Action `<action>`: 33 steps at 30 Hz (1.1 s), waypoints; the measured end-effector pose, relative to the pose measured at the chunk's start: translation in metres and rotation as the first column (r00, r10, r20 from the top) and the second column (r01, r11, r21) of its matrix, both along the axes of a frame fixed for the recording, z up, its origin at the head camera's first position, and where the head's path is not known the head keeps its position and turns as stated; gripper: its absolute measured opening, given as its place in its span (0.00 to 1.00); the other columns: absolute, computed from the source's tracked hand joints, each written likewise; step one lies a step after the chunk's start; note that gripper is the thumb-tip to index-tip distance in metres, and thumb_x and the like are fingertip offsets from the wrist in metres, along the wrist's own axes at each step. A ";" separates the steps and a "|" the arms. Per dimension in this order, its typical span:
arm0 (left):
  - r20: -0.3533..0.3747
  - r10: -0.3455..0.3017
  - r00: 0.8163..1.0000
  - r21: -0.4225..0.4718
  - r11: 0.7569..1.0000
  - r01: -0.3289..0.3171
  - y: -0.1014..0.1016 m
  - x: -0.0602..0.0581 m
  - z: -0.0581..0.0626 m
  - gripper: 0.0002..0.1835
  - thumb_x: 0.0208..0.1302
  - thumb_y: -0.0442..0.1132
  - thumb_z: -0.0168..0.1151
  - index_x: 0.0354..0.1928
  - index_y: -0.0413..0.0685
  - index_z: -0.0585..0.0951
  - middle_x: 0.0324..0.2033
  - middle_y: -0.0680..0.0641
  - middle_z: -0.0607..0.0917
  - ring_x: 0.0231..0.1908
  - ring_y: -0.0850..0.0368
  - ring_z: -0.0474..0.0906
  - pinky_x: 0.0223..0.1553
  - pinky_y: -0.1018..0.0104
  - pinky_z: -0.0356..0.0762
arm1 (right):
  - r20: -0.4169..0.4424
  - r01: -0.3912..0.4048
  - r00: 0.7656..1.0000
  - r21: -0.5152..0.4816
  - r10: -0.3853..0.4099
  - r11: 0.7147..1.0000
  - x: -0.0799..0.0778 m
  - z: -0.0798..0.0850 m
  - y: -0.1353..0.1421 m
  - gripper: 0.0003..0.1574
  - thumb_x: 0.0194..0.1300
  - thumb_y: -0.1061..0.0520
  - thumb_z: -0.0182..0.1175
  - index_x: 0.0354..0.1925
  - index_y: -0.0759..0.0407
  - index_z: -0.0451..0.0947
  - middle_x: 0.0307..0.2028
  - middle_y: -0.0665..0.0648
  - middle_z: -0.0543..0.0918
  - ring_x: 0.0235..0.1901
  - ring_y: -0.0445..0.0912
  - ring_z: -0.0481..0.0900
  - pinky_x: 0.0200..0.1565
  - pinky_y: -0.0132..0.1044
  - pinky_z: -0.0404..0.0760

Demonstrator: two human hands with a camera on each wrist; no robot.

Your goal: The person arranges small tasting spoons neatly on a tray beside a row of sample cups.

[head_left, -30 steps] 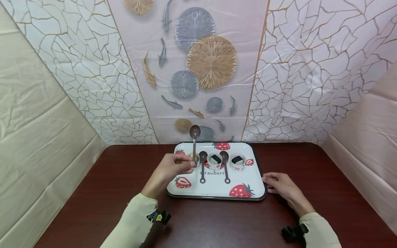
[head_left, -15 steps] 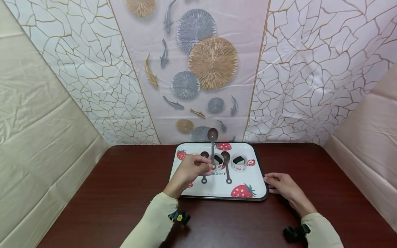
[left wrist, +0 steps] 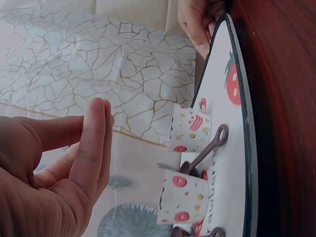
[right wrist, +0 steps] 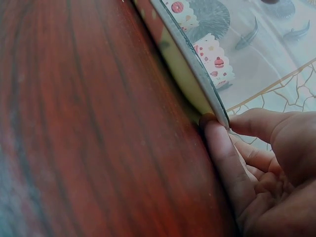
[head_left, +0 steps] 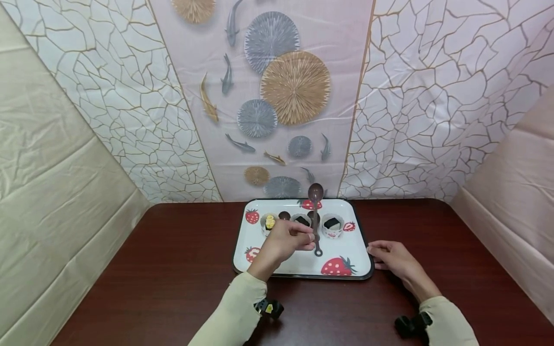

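My left hand (head_left: 283,240) pinches a dark brown long-handled spoon (head_left: 315,193) by the handle end, bowl upward, over the tray's middle right. In the left wrist view its fingers (left wrist: 91,143) hide the grip. Two like spoons lie on the white strawberry-print tray (head_left: 298,264): one ring-ended handle (head_left: 318,251) shows, while the other spoon's bowl (head_left: 284,216) peeks out behind my hand. Beside them stand three paper cups: a left cup (head_left: 265,231) with something yellow, a part-hidden middle cup (head_left: 301,220) and a right cup (head_left: 332,233) with black-and-white pieces. My right hand (head_left: 396,259) grips the tray's right edge.
The tray lies near the back of a dark red-brown table (head_left: 143,278). A patterned cloth (head_left: 298,158) hangs right behind it, with beige cloth panels (head_left: 65,192) at the sides. A black wrist camera (head_left: 411,326) sits at the right sleeve.
My left hand has carried the upright spoon rightward across the tray, from the left cup past the middle one. The left cup now shows again. My right hand stays on the tray edge.
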State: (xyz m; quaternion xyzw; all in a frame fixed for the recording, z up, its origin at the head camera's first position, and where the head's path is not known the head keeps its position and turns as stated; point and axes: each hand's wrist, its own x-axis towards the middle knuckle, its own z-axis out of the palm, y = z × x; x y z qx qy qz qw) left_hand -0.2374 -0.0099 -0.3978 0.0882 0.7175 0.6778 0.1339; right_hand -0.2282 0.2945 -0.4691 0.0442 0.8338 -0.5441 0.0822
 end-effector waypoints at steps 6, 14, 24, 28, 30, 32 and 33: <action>0.003 0.011 1.000 -0.019 1.000 -0.011 0.011 -0.001 -0.005 0.07 0.71 0.25 0.65 0.46 0.30 0.87 0.35 0.40 0.91 0.29 0.61 0.88 0.40 0.66 0.89 | 0.004 0.000 1.000 0.013 0.000 1.000 0.000 0.001 0.000 0.29 0.82 0.56 0.55 0.66 0.81 0.70 0.58 0.72 0.81 0.40 0.37 0.81 0.40 0.34 0.88; 0.004 0.021 1.000 -0.064 0.998 -0.021 0.031 -0.004 -0.008 0.05 0.71 0.26 0.66 0.43 0.33 0.88 0.31 0.43 0.91 0.26 0.63 0.86 0.38 0.65 0.89 | 0.006 0.001 1.000 0.027 -0.001 1.000 -0.001 0.000 0.000 0.30 0.82 0.55 0.55 0.67 0.80 0.70 0.58 0.71 0.81 0.39 0.38 0.82 0.40 0.34 0.88; 0.014 -0.003 1.000 -0.085 0.996 0.005 0.052 -0.002 -0.017 0.05 0.70 0.26 0.66 0.37 0.36 0.89 0.28 0.44 0.90 0.25 0.60 0.88 0.36 0.63 0.89 | 0.009 -0.001 1.000 -0.003 0.001 1.000 0.000 -0.002 -0.001 0.29 0.81 0.56 0.55 0.66 0.81 0.71 0.57 0.68 0.82 0.39 0.38 0.81 0.41 0.34 0.88; 0.040 0.026 0.999 -0.080 0.997 -0.023 0.062 -0.002 -0.025 0.05 0.69 0.27 0.67 0.34 0.38 0.89 0.24 0.45 0.89 0.25 0.56 0.89 0.36 0.60 0.90 | 0.010 0.003 1.000 0.014 -0.003 1.000 0.000 -0.001 0.000 0.30 0.82 0.55 0.55 0.66 0.80 0.71 0.57 0.69 0.82 0.39 0.38 0.81 0.40 0.34 0.88; 0.057 0.034 0.998 -0.064 0.998 -0.030 0.067 -0.002 -0.029 0.06 0.69 0.27 0.67 0.34 0.37 0.89 0.24 0.45 0.89 0.25 0.54 0.90 0.36 0.59 0.90 | 0.007 0.002 1.000 0.017 -0.002 1.000 0.000 -0.001 0.001 0.29 0.82 0.55 0.55 0.66 0.80 0.71 0.58 0.69 0.82 0.39 0.37 0.81 0.40 0.34 0.88; 0.075 0.043 0.996 -0.051 0.998 -0.039 0.071 -0.003 -0.033 0.06 0.69 0.26 0.67 0.33 0.36 0.89 0.24 0.44 0.89 0.26 0.53 0.90 0.36 0.59 0.90 | 0.001 -0.005 1.000 0.009 0.005 1.000 -0.001 -0.001 0.001 0.29 0.82 0.56 0.55 0.66 0.80 0.71 0.58 0.70 0.81 0.39 0.37 0.81 0.40 0.34 0.88; 0.083 0.046 0.995 -0.045 0.998 -0.043 0.073 -0.002 -0.034 0.06 0.68 0.26 0.67 0.33 0.36 0.89 0.23 0.43 0.89 0.26 0.52 0.90 0.36 0.59 0.90 | -0.001 -0.011 1.000 0.003 0.011 1.000 -0.001 -0.001 0.000 0.29 0.82 0.56 0.54 0.66 0.81 0.70 0.58 0.71 0.81 0.39 0.36 0.81 0.41 0.34 0.88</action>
